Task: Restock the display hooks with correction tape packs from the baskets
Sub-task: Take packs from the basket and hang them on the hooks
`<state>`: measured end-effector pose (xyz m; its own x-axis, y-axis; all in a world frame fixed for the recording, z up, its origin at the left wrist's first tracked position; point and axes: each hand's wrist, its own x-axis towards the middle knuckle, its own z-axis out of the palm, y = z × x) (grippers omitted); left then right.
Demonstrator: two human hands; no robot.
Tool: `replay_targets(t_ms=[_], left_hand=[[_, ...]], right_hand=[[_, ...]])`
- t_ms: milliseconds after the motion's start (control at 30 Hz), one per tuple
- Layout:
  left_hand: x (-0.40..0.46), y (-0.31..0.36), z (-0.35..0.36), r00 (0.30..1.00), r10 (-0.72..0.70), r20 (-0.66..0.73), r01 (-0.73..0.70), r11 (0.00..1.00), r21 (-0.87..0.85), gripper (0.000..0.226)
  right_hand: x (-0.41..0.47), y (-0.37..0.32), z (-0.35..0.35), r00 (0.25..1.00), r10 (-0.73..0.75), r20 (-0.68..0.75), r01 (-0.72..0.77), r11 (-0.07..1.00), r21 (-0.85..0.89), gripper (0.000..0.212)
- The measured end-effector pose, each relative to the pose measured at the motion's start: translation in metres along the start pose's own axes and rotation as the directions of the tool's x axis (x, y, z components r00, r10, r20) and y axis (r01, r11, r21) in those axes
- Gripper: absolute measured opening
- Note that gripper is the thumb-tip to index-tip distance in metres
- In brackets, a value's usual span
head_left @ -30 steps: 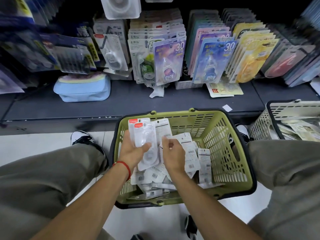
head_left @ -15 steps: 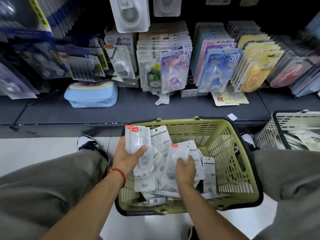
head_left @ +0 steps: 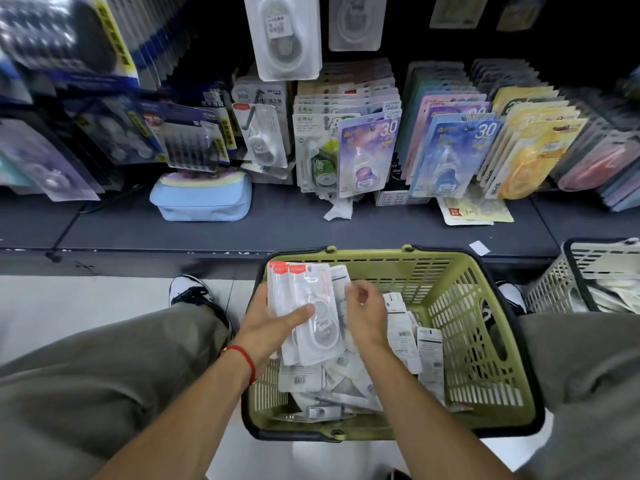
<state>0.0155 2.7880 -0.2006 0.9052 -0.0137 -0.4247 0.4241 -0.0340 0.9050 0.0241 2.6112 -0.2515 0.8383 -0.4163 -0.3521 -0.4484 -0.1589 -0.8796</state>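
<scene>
1. Far left: my left knee and one shoe (head_left: 194, 294) on the pale floor. I am crouched low, so the basket sits between my legs within reach of both arms.
2. My left hand (head_left: 273, 318) grips a small stack of correction tape packs (head_left: 306, 308), thumb laid across the front blister, fingers behind. Red header tabs point up and away from me, presumably so the hang holes line up for a hook.
3. My right hand (head_left: 363, 311) hovers just beside the stack's right edge, fingers loosely curled; I cannot tell whether it pinches a pack or holds nothing. The hands are close together, not joined.
4. Below both hands: the green basket (head_left: 460, 386), with more loose packs (head_left: 401, 334) lying jumbled, many back-side up with barcodes showing. Judgement: I am squaring them face-forward before hanging, since mixed facings would spoil the display.
5. Above, on the dark shelf (head_left: 277, 230): the display hooks (head_left: 363, 126) carry rows of carded tape. A matching white pack (head_left: 282, 32) hangs higher up, the likely target.
6. Far right: a second, pale basket (head_left: 554, 289) holds further stock, contents indistinct.
7. Risk: the slick blisters may fan out of my one-handed grip when I lift.
</scene>
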Motion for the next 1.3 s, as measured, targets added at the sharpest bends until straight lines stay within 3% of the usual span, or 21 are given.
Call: replay_targets(t_ms=[67, 133, 233, 300, 400, 500, 600, 767, 900, 1000, 1100, 1200, 1300], left_hand=[[0.001, -0.001, -0.007, 0.998, 0.004, -0.062, -0.004, 1.000, 0.012, 0.058], [0.000, -0.002, -0.013, 0.996, 0.012, -0.094, -0.007, 0.999, 0.054, 0.057], [-0.002, -0.001, -0.015, 0.988, 0.055, -0.144, -0.032, 0.987, 0.157, 0.058], [-0.003, 0.001, -0.010, 0.978, 0.097, -0.186, -0.057, 0.976, 0.208, 0.056], [-0.003, 0.006, 0.001, 0.961, 0.134, -0.241, -0.090, 0.979, 0.185, 0.053], [-0.002, 0.017, 0.017, 0.961, 0.130, -0.243, -0.129, 0.991, 0.023, 0.054], [-0.005, 0.036, 0.027, 0.966, 0.184, -0.181, -0.205, 0.973, -0.109, 0.054], [-0.017, 0.074, 0.027, 0.965, 0.248, -0.083, -0.261, 0.931, -0.255, 0.061], [-0.019, 0.110, 0.021, 0.938, 0.345, -0.041, -0.345, 0.911, -0.225, 0.063], [-0.014, 0.148, 0.017, 0.916, 0.401, -0.002, -0.393, 0.896, -0.209, 0.071], [-0.007, 0.188, 0.014, 0.886, 0.462, 0.036, -0.450, 0.876, -0.173, 0.077], [0.003, 0.224, 0.008, 0.842, 0.539, 0.006, -0.533, 0.834, -0.142, 0.076], [0.013, 0.252, -0.001, 0.793, 0.606, -0.066, -0.609, 0.781, -0.139, 0.070]], right_hand=[[0.008, 0.014, -0.003, 0.999, -0.007, 0.041, 0.019, 0.950, -0.310, 0.046], [0.010, 0.025, -0.005, 0.996, -0.022, 0.086, 0.054, 0.917, -0.394, 0.043], [0.004, 0.028, -0.007, 0.988, -0.140, 0.065, 0.154, 0.920, -0.361, 0.028], [-0.006, 0.022, -0.011, 0.963, -0.265, -0.053, 0.233, 0.913, -0.335, 0.021], [-0.025, 0.001, -0.020, 0.858, -0.477, -0.193, 0.410, 0.860, -0.303, 0.012], [-0.041, -0.025, -0.024, 0.788, -0.615, -0.038, 0.590, 0.770, -0.244, 0.017], [-0.052, -0.052, -0.033, 0.758, -0.649, 0.065, 0.650, 0.742, -0.162, 0.026], [-0.046, -0.103, -0.068, 0.737, -0.670, 0.086, 0.673, 0.739, -0.006, 0.046], [-0.033, -0.146, -0.088, 0.743, -0.637, 0.206, 0.616, 0.771, 0.160, 0.064], [-0.019, -0.175, -0.100, 0.809, -0.492, 0.321, 0.407, 0.864, 0.296, 0.072], [-0.004, -0.206, -0.107, 0.811, -0.398, 0.429, 0.238, 0.894, 0.380, 0.053], [0.006, -0.240, -0.109, 0.846, -0.411, 0.340, 0.275, 0.882, 0.382, 0.078], [0.018, -0.277, -0.115, 0.826, -0.529, 0.197, 0.427, 0.814, 0.394, 0.066]])
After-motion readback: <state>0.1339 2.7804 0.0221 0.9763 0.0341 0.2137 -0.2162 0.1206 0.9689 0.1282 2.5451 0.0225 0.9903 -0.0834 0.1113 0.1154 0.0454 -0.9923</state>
